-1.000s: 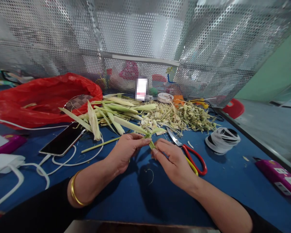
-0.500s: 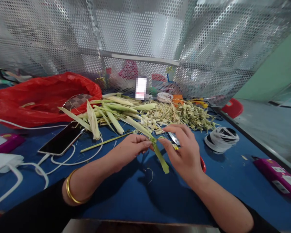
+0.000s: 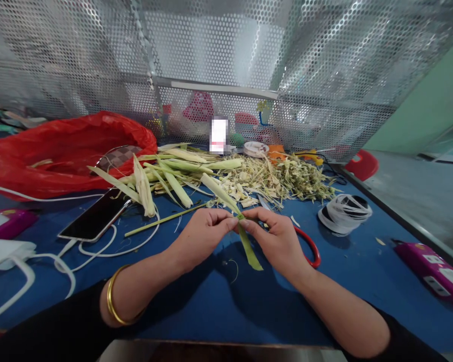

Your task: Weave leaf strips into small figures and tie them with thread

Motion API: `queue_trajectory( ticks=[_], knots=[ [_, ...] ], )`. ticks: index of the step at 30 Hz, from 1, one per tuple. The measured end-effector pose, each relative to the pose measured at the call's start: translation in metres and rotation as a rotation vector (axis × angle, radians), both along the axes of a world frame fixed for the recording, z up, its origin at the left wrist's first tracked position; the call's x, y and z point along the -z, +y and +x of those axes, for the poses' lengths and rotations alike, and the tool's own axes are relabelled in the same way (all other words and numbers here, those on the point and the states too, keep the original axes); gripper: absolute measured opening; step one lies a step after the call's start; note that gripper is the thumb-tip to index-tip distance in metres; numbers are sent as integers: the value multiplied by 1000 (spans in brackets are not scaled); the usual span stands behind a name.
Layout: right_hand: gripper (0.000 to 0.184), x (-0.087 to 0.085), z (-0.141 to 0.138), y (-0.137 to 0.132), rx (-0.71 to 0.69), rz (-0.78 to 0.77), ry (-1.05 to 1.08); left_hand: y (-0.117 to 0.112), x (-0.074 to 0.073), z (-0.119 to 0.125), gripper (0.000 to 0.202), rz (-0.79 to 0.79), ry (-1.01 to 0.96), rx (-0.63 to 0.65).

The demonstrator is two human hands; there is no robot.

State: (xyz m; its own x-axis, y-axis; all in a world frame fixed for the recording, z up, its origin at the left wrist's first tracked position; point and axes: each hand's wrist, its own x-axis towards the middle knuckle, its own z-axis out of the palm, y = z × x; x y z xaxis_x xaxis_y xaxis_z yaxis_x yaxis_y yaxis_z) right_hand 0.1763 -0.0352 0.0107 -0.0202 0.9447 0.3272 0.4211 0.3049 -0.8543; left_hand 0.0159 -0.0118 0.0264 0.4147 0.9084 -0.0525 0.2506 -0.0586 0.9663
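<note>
A pale green strip of corn husk (image 3: 250, 250) is pinched between both hands above the blue table. My left hand (image 3: 207, 232) grips its middle from the left, thumb against fingers. My right hand (image 3: 274, 236) pinches the same spot from the right, its fingertips touching those of the left. One end of the strip slants up and away, and the other hangs down toward me. The folded or knotted part is mostly covered by my fingertips. Red-handled scissors (image 3: 314, 251) lie partly under my right hand. Behind my hands rests a pile of corn husks (image 3: 179, 188).
Beside the husks are dry shreds (image 3: 245, 181) and greenish dried plant bits (image 3: 304, 181). At left lie a red plastic bag (image 3: 60, 151), a phone (image 3: 96, 216) and white cables. A spool of white string (image 3: 344, 215) and a purple power strip (image 3: 434, 269) occupy the right.
My right hand has come down and left, its spread fingers closing on the husk strip beside my left hand. More of the red scissors handle shows now.
</note>
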Motion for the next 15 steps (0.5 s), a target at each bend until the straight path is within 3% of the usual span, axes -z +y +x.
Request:
queue_trajectory(
  ticks=[6, 10, 15],
  knots=[
    [13, -4, 6, 5, -50, -57, 46, 7, 2, -4, 29, 20, -9, 23],
    [10, -6, 14, 8, -54, -38, 4, 12, -1, -7, 32, -137, -100, 31],
    [8, 0, 12, 6, -56, 146, -173, 12, 3, -6, 35, -326, -224, 58]
  ],
)
